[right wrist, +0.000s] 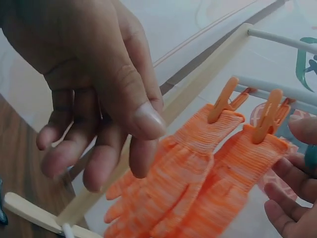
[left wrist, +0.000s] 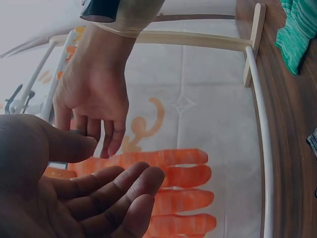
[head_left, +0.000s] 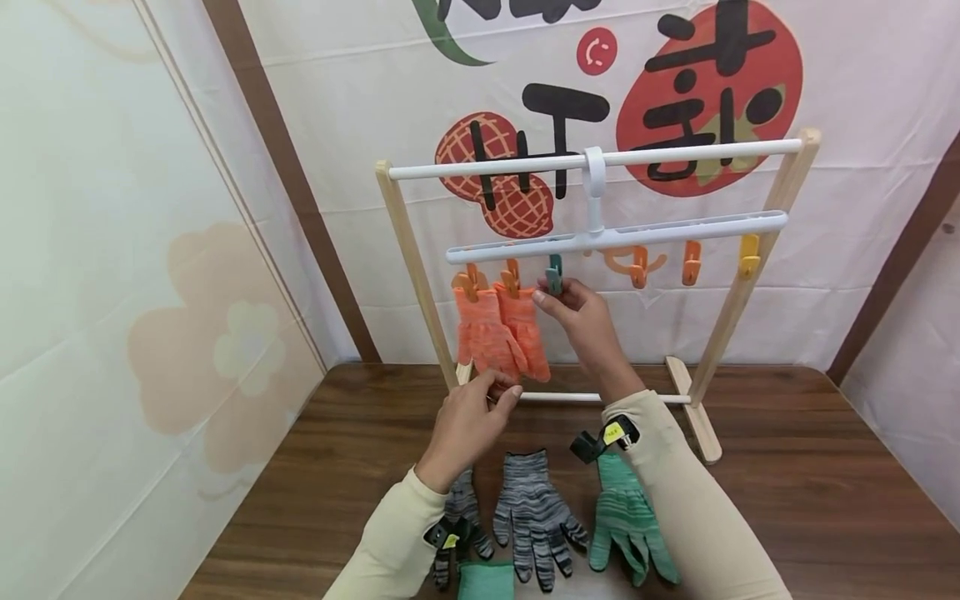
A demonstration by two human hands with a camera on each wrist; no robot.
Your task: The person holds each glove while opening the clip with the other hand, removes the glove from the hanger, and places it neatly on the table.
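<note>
Two orange knit gloves [head_left: 487,329] hang by their cuffs from orange clips [right wrist: 267,119] on a white hanger bar [head_left: 525,248]. My right hand [head_left: 588,325] is raised beside the right-hand glove's cuff, its fingers right at the lower end of a teal clip [head_left: 554,275]. In the right wrist view its thumb and fingers stand apart. My left hand [head_left: 468,421] is lower, just in front of the hanging gloves' fingertips. Its fingers are loosely bent and hold nothing, as the left wrist view shows.
The hanger hooks onto a wooden rack [head_left: 731,308] with white rails. More orange clips [head_left: 692,262] and a yellow clip [head_left: 748,256] hang at right. Grey striped gloves [head_left: 534,508] and green gloves [head_left: 630,517] lie on the wooden table [head_left: 817,500], partly behind my arms.
</note>
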